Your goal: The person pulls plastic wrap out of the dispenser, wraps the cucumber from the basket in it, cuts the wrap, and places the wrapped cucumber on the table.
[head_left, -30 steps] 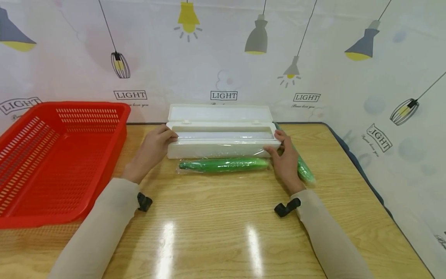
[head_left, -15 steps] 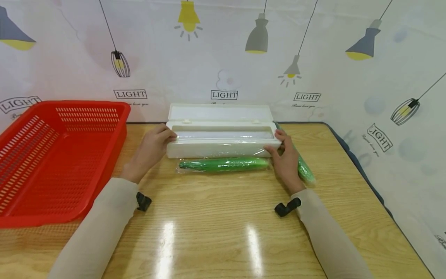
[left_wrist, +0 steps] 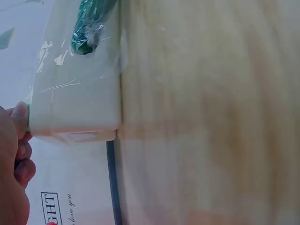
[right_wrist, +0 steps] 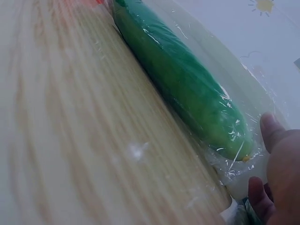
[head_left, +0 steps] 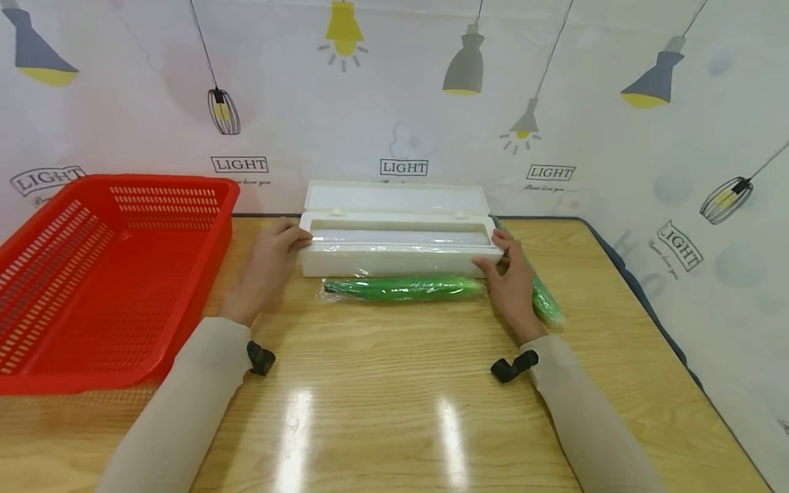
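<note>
A white cling film dispenser (head_left: 401,262) stands at the back of the table, its lid (head_left: 397,197) tipped back and a film roll (head_left: 401,237) inside. My left hand (head_left: 271,257) pinches the dispenser's top left corner; a small green piece (left_wrist: 28,118) shows beside the thumb in the left wrist view. With thumb in front and fingers round the end, my right hand (head_left: 510,287) grips the dispenser's right end. Along the front lies a cucumber (head_left: 403,288) under clear film that runs up over the dispenser's edge. Another wrapped cucumber (head_left: 545,301) rests beyond my right hand, partly hidden.
An open red plastic basket (head_left: 154,294) stands on the left of the wooden table (head_left: 382,397). Close behind the dispenser hangs a pale wall covering (head_left: 345,123) printed with lamps. The table's right edge (head_left: 641,287) slants beside a dark strip.
The head view has swung slightly, so everything sits a little further right. My left hand is blurred and its fingertips reach less far over the dispenser's corner. My right hand keeps its place.
</note>
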{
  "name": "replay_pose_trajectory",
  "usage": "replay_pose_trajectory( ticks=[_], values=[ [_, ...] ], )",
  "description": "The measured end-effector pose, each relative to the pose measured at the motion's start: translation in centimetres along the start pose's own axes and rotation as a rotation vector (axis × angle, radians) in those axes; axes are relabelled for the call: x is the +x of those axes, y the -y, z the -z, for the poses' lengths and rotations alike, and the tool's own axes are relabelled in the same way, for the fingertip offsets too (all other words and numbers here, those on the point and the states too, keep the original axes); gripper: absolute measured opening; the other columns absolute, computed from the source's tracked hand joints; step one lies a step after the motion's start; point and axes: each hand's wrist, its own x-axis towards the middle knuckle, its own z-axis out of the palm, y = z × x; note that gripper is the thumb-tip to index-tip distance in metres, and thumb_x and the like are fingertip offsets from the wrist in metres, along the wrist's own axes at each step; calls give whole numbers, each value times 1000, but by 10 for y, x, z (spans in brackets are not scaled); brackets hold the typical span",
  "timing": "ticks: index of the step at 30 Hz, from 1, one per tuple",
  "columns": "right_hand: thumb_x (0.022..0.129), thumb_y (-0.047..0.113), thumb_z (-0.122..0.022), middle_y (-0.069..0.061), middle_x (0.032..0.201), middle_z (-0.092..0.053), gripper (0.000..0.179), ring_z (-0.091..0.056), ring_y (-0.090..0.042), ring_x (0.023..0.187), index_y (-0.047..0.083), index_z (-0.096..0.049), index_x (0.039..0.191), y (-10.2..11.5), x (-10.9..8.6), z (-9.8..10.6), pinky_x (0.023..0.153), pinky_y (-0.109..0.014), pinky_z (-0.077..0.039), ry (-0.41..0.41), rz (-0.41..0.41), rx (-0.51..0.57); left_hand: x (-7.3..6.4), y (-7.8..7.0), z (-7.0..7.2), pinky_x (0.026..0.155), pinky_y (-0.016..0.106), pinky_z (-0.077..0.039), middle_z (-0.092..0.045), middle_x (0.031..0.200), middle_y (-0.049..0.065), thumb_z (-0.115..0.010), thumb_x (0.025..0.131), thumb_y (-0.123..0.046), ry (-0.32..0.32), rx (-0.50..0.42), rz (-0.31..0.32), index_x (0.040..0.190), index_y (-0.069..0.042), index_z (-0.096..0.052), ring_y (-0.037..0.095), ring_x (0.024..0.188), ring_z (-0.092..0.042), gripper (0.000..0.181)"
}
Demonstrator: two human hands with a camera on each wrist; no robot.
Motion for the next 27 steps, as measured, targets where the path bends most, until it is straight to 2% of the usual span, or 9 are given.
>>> replay_pose_trajectory(
  ticks=[3,7,11,13,16,18,21,24,27],
  values=[
    [89,20,-68,-2,148,-40,50,-54,-26,107,1,-47,130,-3,-1,-1,84,-22,-42,0,10,5,-2,-1,-4,81,41,-48,-56,96,14,-66,88,0,-21,-22,69,93,3,-69,29,87,-51,6],
    [89,18,-68,-2,148,-39,50,-53,-24,107,2,-46,131,-5,-2,-2,82,-18,-40,3,33,12,-5,-4,-7,72,38,-42,-55,98,13,-65,90,-4,-46,-8,129,95,1,-68,27,84,-49,8],
    [89,18,-68,3,149,-38,50,-53,-21,105,3,-46,132,-5,-2,-2,80,-17,-39,5,51,22,-8,-11,-7,77,44,-43,-52,106,17,-65,91,-8,-87,14,197,104,2,-66,32,90,-51,17],
    [90,19,-68,4,149,-37,51,-52,-21,107,3,-45,133,-4,-2,-2,83,-20,-39,13,47,25,-11,-16,-7,81,45,-43,-51,108,18,-64,92,-10,-121,13,274,108,2,-64,33,94,-51,20],
    [91,24,-67,1,152,-32,53,-51,-21,110,5,-44,135,-4,-4,-3,89,-26,-41,34,14,26,-20,-27,-2,78,39,-42,-53,104,19,-62,93,-12,-150,-75,450,105,4,-62,31,91,-50,20],
    [92,28,-65,-4,153,-28,55,-50,-24,111,7,-42,137,-3,-5,-3,91,-33,-42,44,-8,27,-28,-33,1,71,33,-41,-56,99,17,-61,94,-13,-100,-151,576,101,4,-62,27,85,-50,19],
    [93,30,-63,-10,150,-25,57,-48,-27,108,10,-39,140,-2,-6,-3,88,-38,-45,47,-21,28,-40,-35,2,66,29,-41,-58,95,15,-63,93,-16,55,-282,712,99,2,-60,24,81,-50,20],
    [93,29,-62,-11,144,-28,57,-48,-27,106,12,-38,141,-1,-6,-4,85,-33,-46,39,-21,36,-49,-30,-1,69,30,-41,-55,97,13,-65,92,-19,210,-345,749,103,1,-58,23,85,-49,24],
    [94,29,-62,-11,139,-31,57,-47,-25,102,11,-36,142,2,-6,-6,78,-24,-44,32,-26,49,-53,-23,-6,75,33,-41,-56,99,15,-70,88,-20,256,-369,717,106,2,-57,25,89,-50,31]
  ],
)
